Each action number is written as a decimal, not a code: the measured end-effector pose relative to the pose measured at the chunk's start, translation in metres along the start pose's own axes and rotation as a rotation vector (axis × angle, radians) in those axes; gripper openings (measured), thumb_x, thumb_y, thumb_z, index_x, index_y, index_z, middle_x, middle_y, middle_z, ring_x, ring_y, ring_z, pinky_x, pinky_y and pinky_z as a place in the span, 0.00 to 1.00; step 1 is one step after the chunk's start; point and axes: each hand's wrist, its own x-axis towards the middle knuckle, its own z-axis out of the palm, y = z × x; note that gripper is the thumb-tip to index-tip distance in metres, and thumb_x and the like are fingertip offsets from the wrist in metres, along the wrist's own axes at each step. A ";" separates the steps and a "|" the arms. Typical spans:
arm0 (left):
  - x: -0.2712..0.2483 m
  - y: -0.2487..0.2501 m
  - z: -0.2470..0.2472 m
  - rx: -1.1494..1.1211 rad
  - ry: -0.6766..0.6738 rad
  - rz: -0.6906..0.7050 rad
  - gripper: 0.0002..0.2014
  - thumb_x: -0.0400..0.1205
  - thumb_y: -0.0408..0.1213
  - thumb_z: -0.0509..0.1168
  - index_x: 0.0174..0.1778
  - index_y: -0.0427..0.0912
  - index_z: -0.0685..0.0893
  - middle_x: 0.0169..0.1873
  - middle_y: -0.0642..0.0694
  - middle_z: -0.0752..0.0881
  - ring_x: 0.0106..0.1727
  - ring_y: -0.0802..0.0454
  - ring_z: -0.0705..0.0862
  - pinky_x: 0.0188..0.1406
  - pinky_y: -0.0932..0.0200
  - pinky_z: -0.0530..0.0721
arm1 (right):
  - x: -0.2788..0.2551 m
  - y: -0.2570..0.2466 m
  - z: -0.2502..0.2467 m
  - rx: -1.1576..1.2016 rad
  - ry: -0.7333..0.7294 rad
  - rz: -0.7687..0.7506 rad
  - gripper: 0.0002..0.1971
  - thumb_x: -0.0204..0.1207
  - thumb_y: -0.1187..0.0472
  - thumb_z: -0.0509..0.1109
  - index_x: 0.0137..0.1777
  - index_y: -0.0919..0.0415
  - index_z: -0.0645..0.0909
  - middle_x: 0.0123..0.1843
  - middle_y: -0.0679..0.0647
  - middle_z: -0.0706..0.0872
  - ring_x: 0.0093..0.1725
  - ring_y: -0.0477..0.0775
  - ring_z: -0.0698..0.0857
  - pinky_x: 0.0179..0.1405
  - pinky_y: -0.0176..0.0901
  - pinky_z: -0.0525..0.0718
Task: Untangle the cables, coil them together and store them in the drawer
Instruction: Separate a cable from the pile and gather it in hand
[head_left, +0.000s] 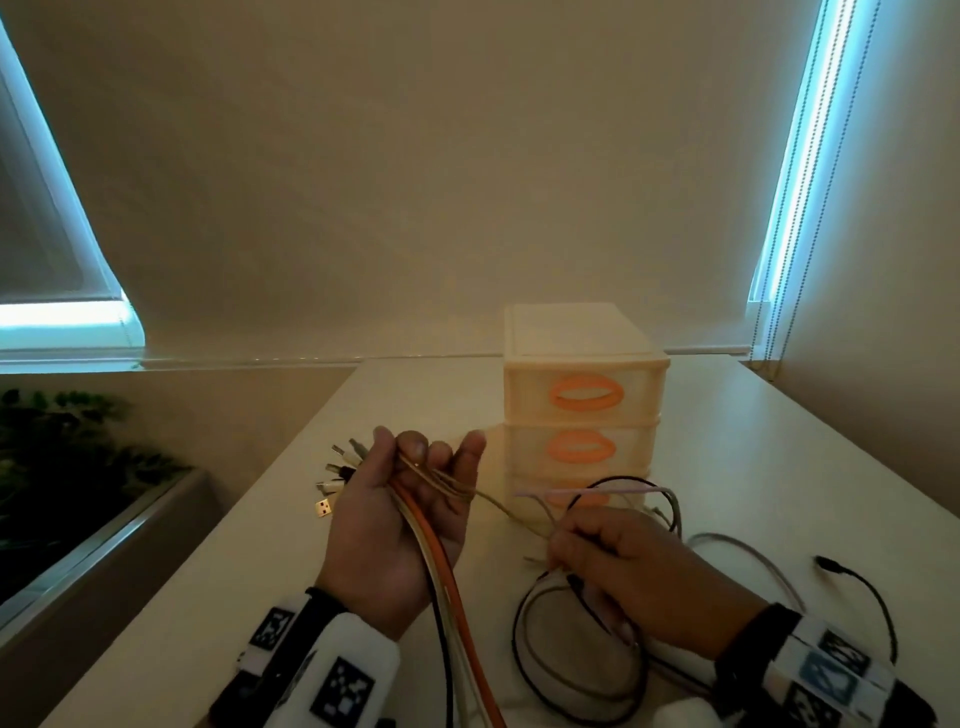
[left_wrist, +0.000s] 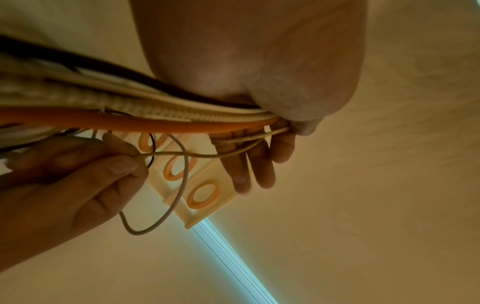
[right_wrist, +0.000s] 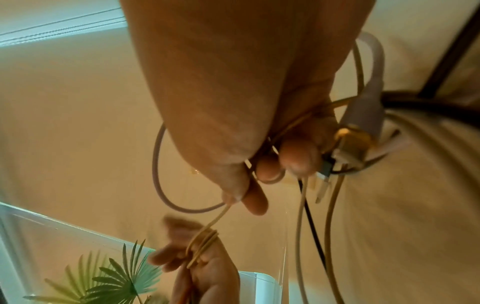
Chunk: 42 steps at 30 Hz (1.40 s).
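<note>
Left hand (head_left: 400, 525) raised palm-up, fingers (head_left: 415, 447) loosely curled round what it grips (thumb out to the side). Right hand (head_left: 618, 561) lower, knuckles up, thumb and forefinger (right_wrist: 255, 202) pinching.

Up close, right hand (right_wrist: 249, 107) with fingers (right_wrist: 298, 158) curled tight round a thin tan cord (right_wrist: 218, 218). Cord running down to left hand (right_wrist: 205, 265), looped a few times over its fingers. Grey cable (right_wrist: 166, 197) bending in a loop to the left of the right hand. Gold plug (right_wrist: 350, 139) and other small plugs bunched just beside the right fingers. Black cable (right_wrist: 314, 230) and pale cables (right_wrist: 298, 236) hanging down. Green leafy plant (right_wrist: 116, 281) in the bottom left corner. Picture blurry near the plugs.
</note>
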 end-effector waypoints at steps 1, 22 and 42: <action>0.000 0.001 -0.002 0.016 -0.019 -0.016 0.25 0.90 0.53 0.55 0.32 0.40 0.77 0.30 0.45 0.76 0.35 0.47 0.86 0.33 0.56 0.89 | 0.000 -0.001 0.000 0.055 -0.003 0.026 0.12 0.88 0.58 0.63 0.44 0.58 0.83 0.24 0.47 0.80 0.20 0.45 0.78 0.23 0.35 0.76; 0.002 0.001 -0.019 0.187 -0.492 -0.273 0.26 0.92 0.53 0.50 0.32 0.41 0.74 0.23 0.46 0.78 0.29 0.49 0.79 0.30 0.58 0.78 | 0.015 0.005 -0.005 -0.086 0.132 0.071 0.15 0.86 0.53 0.67 0.41 0.62 0.81 0.33 0.38 0.84 0.26 0.38 0.78 0.29 0.31 0.76; -0.010 -0.019 0.002 0.270 -0.069 -0.049 0.26 0.89 0.53 0.55 0.30 0.38 0.72 0.36 0.32 0.88 0.55 0.33 0.90 0.53 0.48 0.91 | -0.007 -0.018 0.028 -0.066 0.027 -0.109 0.06 0.79 0.61 0.75 0.45 0.48 0.86 0.43 0.41 0.89 0.43 0.41 0.88 0.47 0.39 0.88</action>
